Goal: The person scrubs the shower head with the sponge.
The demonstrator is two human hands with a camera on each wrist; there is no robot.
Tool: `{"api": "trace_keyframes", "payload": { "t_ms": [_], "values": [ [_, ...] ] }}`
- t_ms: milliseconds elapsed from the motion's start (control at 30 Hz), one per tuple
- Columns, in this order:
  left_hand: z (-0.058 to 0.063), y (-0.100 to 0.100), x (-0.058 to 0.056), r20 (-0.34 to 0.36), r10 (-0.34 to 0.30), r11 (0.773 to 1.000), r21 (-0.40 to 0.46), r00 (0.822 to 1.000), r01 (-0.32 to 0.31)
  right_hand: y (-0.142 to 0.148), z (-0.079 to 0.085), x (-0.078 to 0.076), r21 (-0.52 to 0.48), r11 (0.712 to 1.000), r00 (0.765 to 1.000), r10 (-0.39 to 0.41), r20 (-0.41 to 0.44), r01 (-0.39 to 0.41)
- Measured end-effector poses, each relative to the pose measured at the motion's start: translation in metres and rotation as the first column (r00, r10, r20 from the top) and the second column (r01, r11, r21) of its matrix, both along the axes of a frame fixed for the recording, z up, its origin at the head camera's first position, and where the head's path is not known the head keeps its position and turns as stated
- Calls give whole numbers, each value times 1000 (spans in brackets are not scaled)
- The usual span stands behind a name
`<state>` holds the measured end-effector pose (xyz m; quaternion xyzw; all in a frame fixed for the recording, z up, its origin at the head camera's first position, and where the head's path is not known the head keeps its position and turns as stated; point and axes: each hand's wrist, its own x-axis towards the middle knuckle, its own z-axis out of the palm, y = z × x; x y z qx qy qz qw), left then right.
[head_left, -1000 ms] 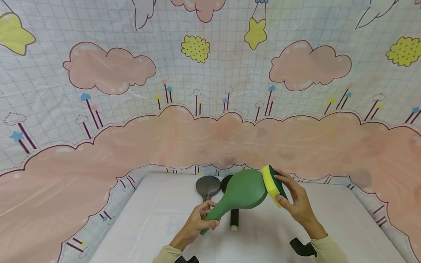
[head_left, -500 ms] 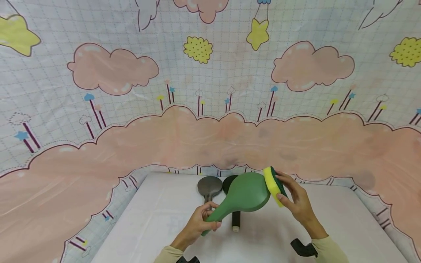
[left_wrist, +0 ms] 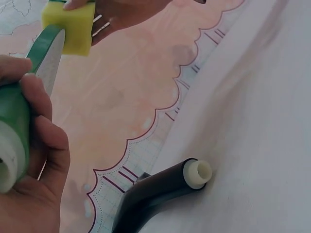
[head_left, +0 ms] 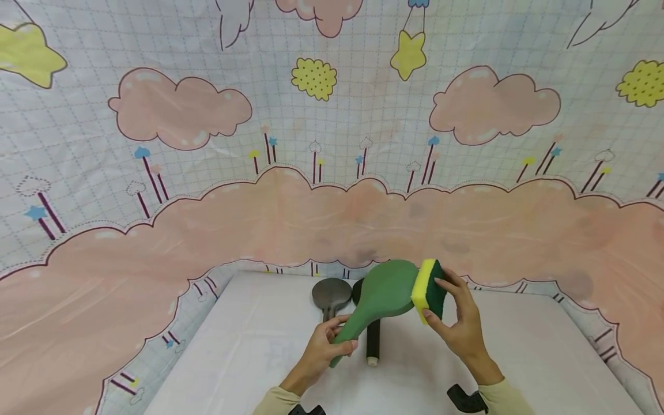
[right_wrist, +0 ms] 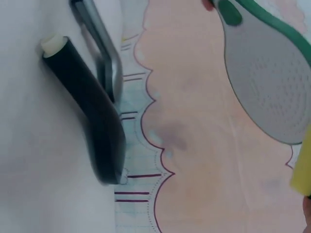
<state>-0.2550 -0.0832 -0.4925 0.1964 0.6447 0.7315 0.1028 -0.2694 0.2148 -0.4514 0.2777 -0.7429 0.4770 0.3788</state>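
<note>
In the head view my left hand (head_left: pixel 315 354) grips the handle of a green handheld shower head (head_left: pixel 391 288), raised over the table with its green back showing. The right wrist view shows its grey spray face (right_wrist: pixel 267 73) with small nozzles. With fingertips and thumb, my right hand (head_left: pixel 464 328) pinches a sponge (head_left: pixel 424 288), yellow on one side and dark green on the other. Its yellow side meets the shower head's outer rim, as the left wrist view also shows at the yellow foam (left_wrist: pixel 75 31).
On the white table (head_left: pixel 233 340) lie a black shower head (head_left: pixel 373 343), partly hidden behind the green one, and a grey shower head (head_left: pixel 331 293) to its left. A cloud-patterned cloth (head_left: pixel 332 225) hangs behind the table's far edge.
The sponge has turned and shifted slightly left along the rim with my right hand. My left hand has moved a little right, and the shower head's round end is tilted higher.
</note>
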Motion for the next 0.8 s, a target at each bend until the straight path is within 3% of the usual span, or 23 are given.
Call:
{"api": "trace_keyframes", "payload": {
  "t_ms": [200, 367, 533, 800],
  "values": [
    [0, 11, -1, -12, 49, 999, 16, 999, -49, -10, -6, -3, 87, 981, 982, -163, -97, 172],
    [1, 20, 1, 0, 52, 996, 68, 999, -52, -19, -10, -6, 116, 953, 946, -255, -201, 281],
    [2, 27, 3, 29, 65, 994, 82, 997, -67, -27, -12, -7, 119, 944, 926, -267, -266, 306],
    [3, 34, 7, 80, 82, 994, 68, 993, -88, -34, -12, -4, 157, 939, 925, -253, -283, 304]
  ]
}}
